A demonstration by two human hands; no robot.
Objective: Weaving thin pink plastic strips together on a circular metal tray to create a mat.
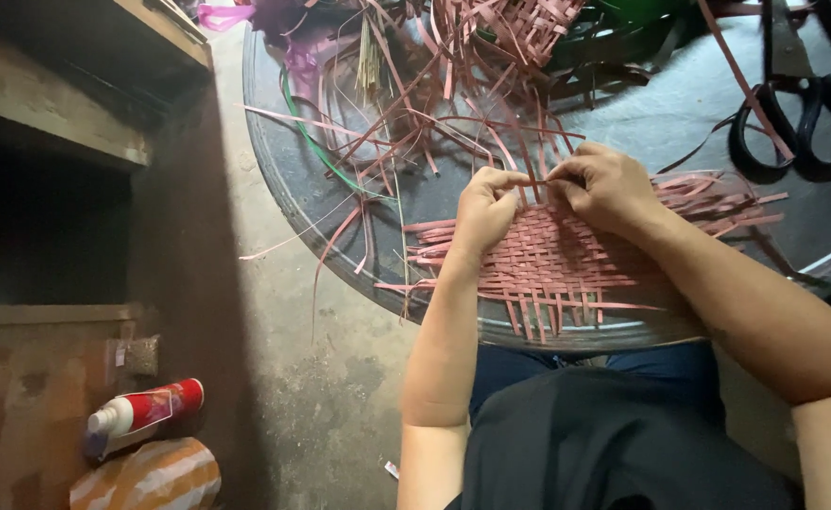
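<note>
Head view: left hand [484,212] and right hand [607,189], fingers pinched together on one pink strip [536,182] at the far edge of the woven pink mat [552,260], flat on the round dark tray [340,250]. One pair of black scissors [798,118] at the right, loose pink strips [415,123] heaped beyond, near tray rim at the lap. One red-and-white bottle [146,411] on the floor at the left, well apart.

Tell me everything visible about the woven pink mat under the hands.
The woven mat is a flat, roughly square panel of narrow pinkish-red strips, plastic or dyed fibre by the look, interlaced in a diagonal pattern. It is unfinished: loose strip ends stick out on every side. It lies on the near edge of a round dark table. The left hand and right hand rest on its far edge, both pinching strips there. More loose strips lie beyond it.
</note>
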